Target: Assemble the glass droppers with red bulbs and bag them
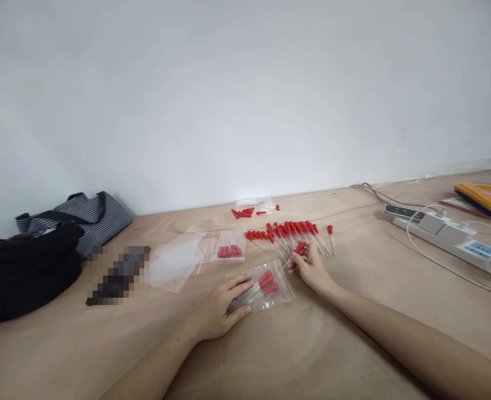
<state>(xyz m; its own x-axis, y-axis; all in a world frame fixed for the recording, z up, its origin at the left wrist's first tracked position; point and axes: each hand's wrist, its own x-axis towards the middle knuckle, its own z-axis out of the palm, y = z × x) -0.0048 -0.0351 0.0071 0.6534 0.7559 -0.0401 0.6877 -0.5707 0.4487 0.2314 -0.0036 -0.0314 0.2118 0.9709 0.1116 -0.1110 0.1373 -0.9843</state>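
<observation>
Head view: I look down along a wooden table [395, 311].
Far left: a black bag [33, 272], a striped bag [108, 216], then a dark thing [120, 275], too blurred to name.
Flat bags [173, 264]: clear, overlapping; just right of them lies a small bag [229, 256] showing red bulbs.
Left hand [220, 305]: palm down, thumb and fingers closed over the left end of a filled bag [266, 289].
By the wall: small red pieces [243, 213], well beyond that hand.
Filled bag: its droppers lie bulbs to the right, stems under my fingers; its red-striped end points right.
Held dropper [298, 248]: bulb at upper right, stem slanting down-left onto that striped end; I cannot tell whether the tip is inside.
Right hand [310, 269]: fingertips pinched on the bulb, nearer than my left to the loose droppers [297, 226].
Loose droppers: fanned just beyond it, bulbs away from me; one rests apart at right.
Far right: a power strip [429, 228] with cables, then folders [487, 197].
Surface: flat wood under both forearms.
Room: a pale wall [245, 100] backs everything.
</observation>
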